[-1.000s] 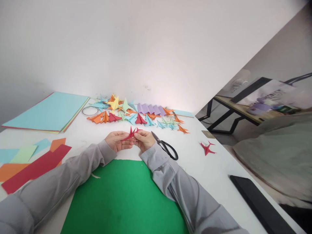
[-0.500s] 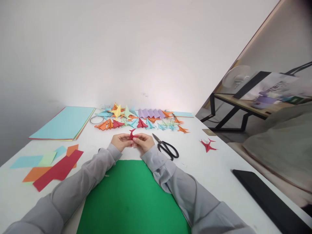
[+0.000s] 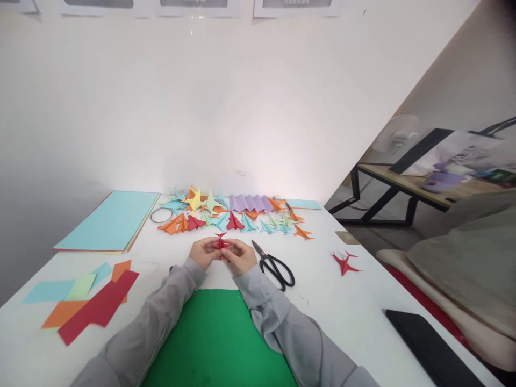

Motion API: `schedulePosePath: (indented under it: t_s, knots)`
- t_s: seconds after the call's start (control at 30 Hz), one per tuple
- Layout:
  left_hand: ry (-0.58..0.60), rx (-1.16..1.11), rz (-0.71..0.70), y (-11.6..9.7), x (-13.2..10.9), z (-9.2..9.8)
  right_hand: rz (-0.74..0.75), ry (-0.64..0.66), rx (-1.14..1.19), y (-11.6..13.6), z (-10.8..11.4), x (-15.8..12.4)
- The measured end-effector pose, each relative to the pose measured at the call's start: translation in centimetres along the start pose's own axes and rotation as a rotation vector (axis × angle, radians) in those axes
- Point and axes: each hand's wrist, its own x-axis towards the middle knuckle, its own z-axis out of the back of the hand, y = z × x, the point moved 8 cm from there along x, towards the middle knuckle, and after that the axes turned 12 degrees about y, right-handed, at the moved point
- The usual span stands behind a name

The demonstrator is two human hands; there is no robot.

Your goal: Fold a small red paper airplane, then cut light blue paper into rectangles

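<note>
Both hands meet over the white table (image 3: 330, 301) and pinch a small folded red paper piece (image 3: 221, 241) between them. My left hand (image 3: 205, 251) grips its left side with curled fingers. My right hand (image 3: 239, 255) closes on its right side. A green sheet (image 3: 217, 338) lies just in front of my wrists. Black scissors (image 3: 274, 266) rest shut on the table, right beside my right hand.
Several folded paper shapes (image 3: 226, 212) in many colours lie in a row at the back. A stack of coloured sheets (image 3: 110, 221) sits at the back left, paper scraps (image 3: 86, 298) at the near left. A red folded star (image 3: 344, 262) and a dark flat slab (image 3: 431, 349) lie to the right.
The red piece was spread wide between my hands; now it is folded narrower and held close. The view has tilted up, showing more wall.
</note>
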Motion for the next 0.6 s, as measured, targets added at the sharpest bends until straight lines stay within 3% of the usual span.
schedulePosePath:
  t_s: [0.23,0.43,0.6]
  knots:
    - [0.03,-0.041,-0.011,0.0,-0.3,0.0,-0.056,0.067,-0.009,-0.5,-0.3,0.0]
    - [0.078,-0.075,0.064,0.3,-0.6,-0.1,-0.084,0.016,0.026,-0.6,-0.3,-0.4]
    - [0.103,-0.104,0.111,0.7,-0.6,0.2,-0.072,0.021,-0.076,0.5,-0.4,-0.4]
